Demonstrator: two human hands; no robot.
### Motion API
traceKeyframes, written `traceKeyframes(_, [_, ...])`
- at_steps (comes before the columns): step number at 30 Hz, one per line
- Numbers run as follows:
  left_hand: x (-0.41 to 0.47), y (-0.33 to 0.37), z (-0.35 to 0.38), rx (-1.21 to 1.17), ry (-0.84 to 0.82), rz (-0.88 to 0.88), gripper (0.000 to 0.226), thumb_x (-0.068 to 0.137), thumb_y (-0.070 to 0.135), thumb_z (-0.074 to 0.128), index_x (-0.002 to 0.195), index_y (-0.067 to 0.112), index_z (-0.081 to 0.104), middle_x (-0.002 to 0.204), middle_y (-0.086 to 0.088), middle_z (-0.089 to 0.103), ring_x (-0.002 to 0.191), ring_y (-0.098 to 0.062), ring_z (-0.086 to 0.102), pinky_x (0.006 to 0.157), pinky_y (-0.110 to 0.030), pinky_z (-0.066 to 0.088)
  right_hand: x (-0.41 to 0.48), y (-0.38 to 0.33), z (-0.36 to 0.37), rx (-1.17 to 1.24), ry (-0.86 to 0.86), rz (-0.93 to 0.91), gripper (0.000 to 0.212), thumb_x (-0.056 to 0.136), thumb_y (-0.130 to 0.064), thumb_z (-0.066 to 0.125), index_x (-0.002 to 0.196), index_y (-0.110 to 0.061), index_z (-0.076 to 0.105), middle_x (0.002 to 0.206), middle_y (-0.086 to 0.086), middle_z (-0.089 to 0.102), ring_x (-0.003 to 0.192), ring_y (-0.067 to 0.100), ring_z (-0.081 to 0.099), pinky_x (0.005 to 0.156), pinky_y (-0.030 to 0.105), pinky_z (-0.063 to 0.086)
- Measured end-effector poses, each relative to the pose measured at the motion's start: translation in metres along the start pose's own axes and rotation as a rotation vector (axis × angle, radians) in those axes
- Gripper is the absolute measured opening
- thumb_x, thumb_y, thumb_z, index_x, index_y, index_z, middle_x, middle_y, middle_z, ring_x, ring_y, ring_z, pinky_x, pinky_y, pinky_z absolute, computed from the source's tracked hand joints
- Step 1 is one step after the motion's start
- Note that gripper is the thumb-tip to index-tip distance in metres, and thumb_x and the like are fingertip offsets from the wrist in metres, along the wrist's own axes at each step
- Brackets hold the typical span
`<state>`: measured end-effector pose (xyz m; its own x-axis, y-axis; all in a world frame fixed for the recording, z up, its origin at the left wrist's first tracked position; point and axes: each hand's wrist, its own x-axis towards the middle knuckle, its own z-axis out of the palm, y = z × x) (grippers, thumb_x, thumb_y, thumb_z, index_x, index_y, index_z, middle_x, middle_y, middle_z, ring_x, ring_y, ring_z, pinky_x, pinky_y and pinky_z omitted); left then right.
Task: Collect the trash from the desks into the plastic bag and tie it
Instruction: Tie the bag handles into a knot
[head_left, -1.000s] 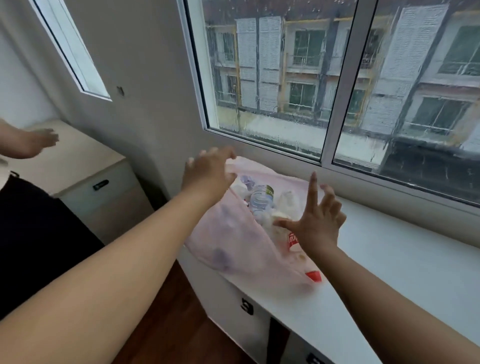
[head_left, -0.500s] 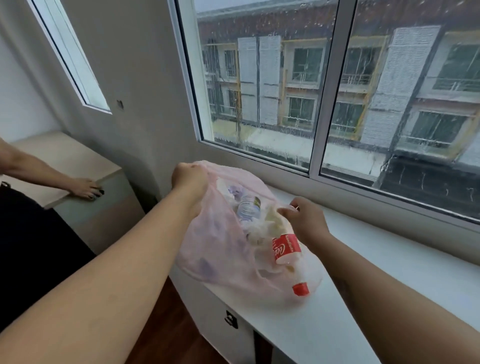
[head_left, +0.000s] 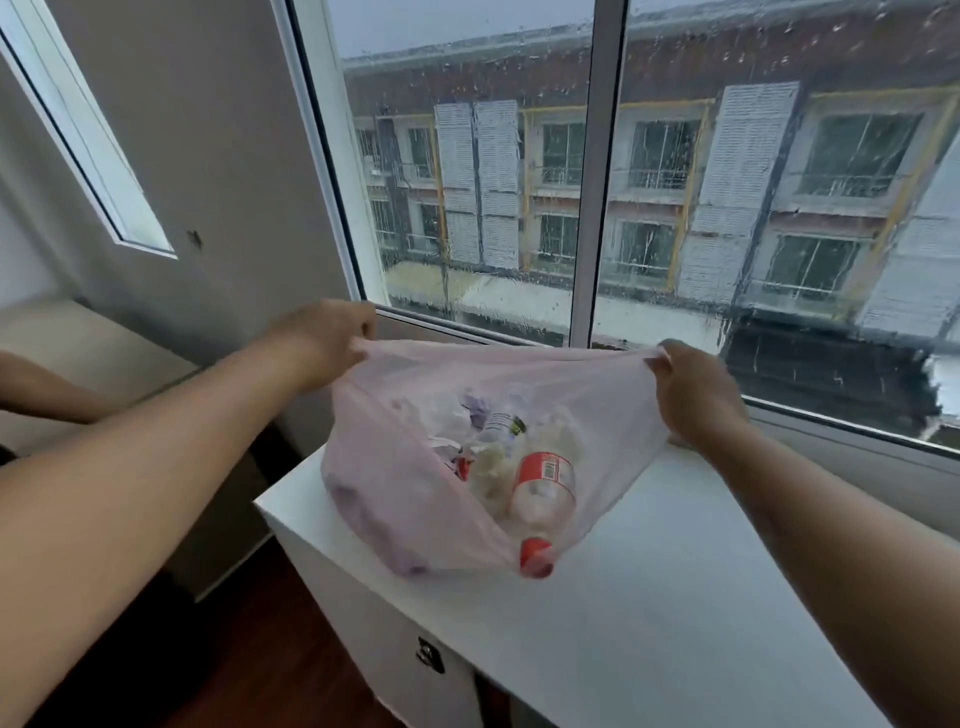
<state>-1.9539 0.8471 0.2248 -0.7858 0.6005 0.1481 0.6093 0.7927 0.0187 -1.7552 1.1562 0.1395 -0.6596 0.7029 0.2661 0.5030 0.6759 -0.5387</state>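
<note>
Plastic bag (head_left: 415, 499) mouth stretched between two pinching hands, left (head_left: 324, 345) and right (head_left: 693, 395).

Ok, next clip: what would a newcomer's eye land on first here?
The pink plastic bag on the white desk, its mouth stretched wide between the left hand and right hand. Inside lies a red-labelled bottle among crumpled trash, below a rain-streaked window.
</note>
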Motion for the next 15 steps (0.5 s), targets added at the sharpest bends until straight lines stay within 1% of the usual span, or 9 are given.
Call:
traceKeyframes(2, [0.009,-0.001,-0.005,-0.052,-0.063,-0.044,0.010,0.090,0.028,0.064,0.091,0.018,0.060,0.103,-0.009,0.065,0.081,-0.025,0.058,0.068,-0.029,0.043,0.001,0.008,-0.019,-0.039,0.045,0.018,0.025,0.101,-0.029,0.038,0.102,-0.014,0.058,0.107,0.018,0.064,0.091,0.037,0.057,0.071,0.039,0.043])
traceKeyframes(4, [0.020,0.006,-0.008,-0.171,-0.208,-0.081,0.014,0.092,0.023,0.064,0.093,0.009,0.061,0.096,-0.014,0.063,0.068,-0.026,0.062,0.058,-0.029,0.050,0.003,0.013,-0.037,-0.056,0.088,0.048,0.026,0.100,-0.030,0.039,0.107,-0.017,0.060,0.113,0.015,0.064,0.096,0.036,0.058,0.075,0.040,0.045])
traceKeyframes(6, [0.028,0.016,-0.010,-0.374,-0.410,-0.171,0.014,0.095,0.016,0.059,0.098,0.001,0.059,0.087,-0.016,0.058,0.054,-0.025,0.060,0.048,-0.030,0.053,0.007,0.020,-0.055,-0.077,0.082,0.091,0.028,0.100,-0.032,0.039,0.113,-0.021,0.062,0.116,0.012,0.064,0.100,0.036,0.060,0.080,0.042,0.049])
traceKeyframes(7, [0.030,0.020,-0.011,-0.448,-0.511,-0.217,0.017,0.097,0.013,0.057,0.102,-0.002,0.060,0.085,-0.017,0.058,0.051,-0.024,0.059,0.048,-0.031,0.054,0.009,0.024,-0.064,-0.074,0.052,0.115,0.028,0.099,-0.031,0.041,0.112,-0.022,0.064,0.114,0.012,0.066,0.098,0.034,0.062,0.081,0.042,0.051])
traceKeyframes(9, [0.036,0.026,-0.011,-0.467,-0.642,-0.247,0.023,0.099,0.011,0.051,0.110,-0.008,0.059,0.088,-0.019,0.064,0.052,-0.025,0.063,0.051,-0.034,0.056,0.010,0.035,-0.086,-0.049,-0.017,0.166,0.026,0.098,-0.027,0.044,0.099,-0.019,0.069,0.100,0.012,0.070,0.086,0.030,0.064,0.079,0.039,0.054])
traceKeyframes(11, [0.045,0.034,-0.012,-0.464,-0.671,-0.214,0.026,0.100,0.008,0.046,0.113,-0.012,0.056,0.090,-0.021,0.068,0.057,-0.028,0.068,0.052,-0.036,0.057,0.003,0.045,-0.110,-0.038,-0.039,0.208,0.024,0.098,-0.020,0.047,0.091,-0.016,0.069,0.093,0.013,0.069,0.078,0.028,0.062,0.069,0.033,0.049])
traceKeyframes(13, [0.060,0.043,-0.019,-0.556,-0.635,-0.162,0.024,0.101,0.006,0.045,0.113,-0.012,0.054,0.089,-0.022,0.068,0.060,-0.029,0.070,0.054,-0.039,0.060,-0.007,0.049,-0.132,0.003,-0.020,0.262,0.022,0.098,-0.015,0.047,0.095,-0.013,0.069,0.087,0.015,0.066,0.066,0.026,0.058,0.052,0.025,0.049])
traceKeyframes(14, [0.070,0.048,-0.025,-0.628,-0.613,-0.132,0.022,0.101,0.006,0.046,0.113,-0.010,0.054,0.090,-0.023,0.069,0.062,-0.029,0.070,0.058,-0.041,0.062,-0.011,0.048,-0.141,0.073,-0.007,0.297,0.021,0.099,-0.014,0.047,0.099,-0.015,0.068,0.084,0.014,0.064,0.060,0.025,0.057,0.042,0.022,0.048])
traceKeyframes(15, [0.079,0.054,-0.032,-0.712,-0.580,-0.098,0.021,0.100,0.008,0.049,0.112,-0.008,0.055,0.094,-0.023,0.069,0.063,-0.028,0.071,0.063,-0.042,0.062,-0.014,0.045,-0.151,0.169,0.015,0.329,0.022,0.099,-0.013,0.046,0.103,-0.018,0.067,0.082,0.013,0.063,0.056,0.025,0.056,0.037,0.020,0.047])
